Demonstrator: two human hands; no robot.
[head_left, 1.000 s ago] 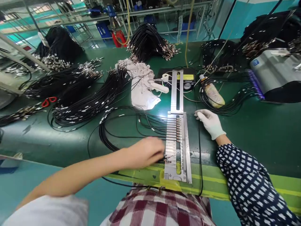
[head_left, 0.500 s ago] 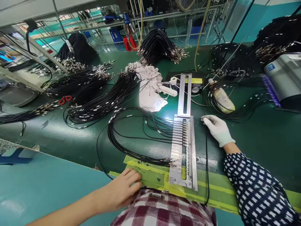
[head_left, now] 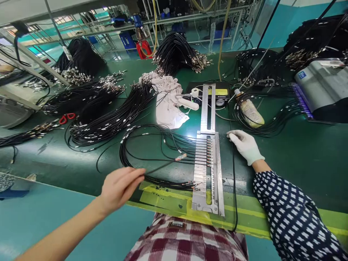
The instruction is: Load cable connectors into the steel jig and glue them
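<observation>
Green tabletop (head_left: 299,156), scuffed & shiny in spots, w/ yellow-green tape (head_left: 163,200) along the front edge. L hand (head_left: 122,186), bare, pinches a single cable (head_left: 160,167) btwn thumb & fingers; its tip end, blurred, sticks out toward the metal plate (head_left: 199,170), over the other cables. R hand (head_left: 246,146), white glove, is R of the plate, fingertips together near a black cord (head_left: 234,188); can't tell if it grips anything.

Plate lies lengthwise on the table, approx. center. Looped cables (head_left: 123,152) curve in from its L side: one row of ends sits in the slots, another bunch rests on the lower part.

Behind: white cloth (head_left: 167,108), black box (head_left: 227,91) w/ dial, partly under the plate's far end; wrapped bottle (head_left: 251,113) to the R; gray machine (head_left: 323,87) w/ purple light, cables at its front. Cable bundles (head_left: 108,119) + red-handled scissors (head_left: 66,118) on the L, more piles at the back.

Room: teal floor (head_left: 16,224), teal wall (head_left: 293,27) back R, metal racks (head_left: 174,20), blue stool (head_left: 127,40) & red container (head_left: 144,49) past the table.
</observation>
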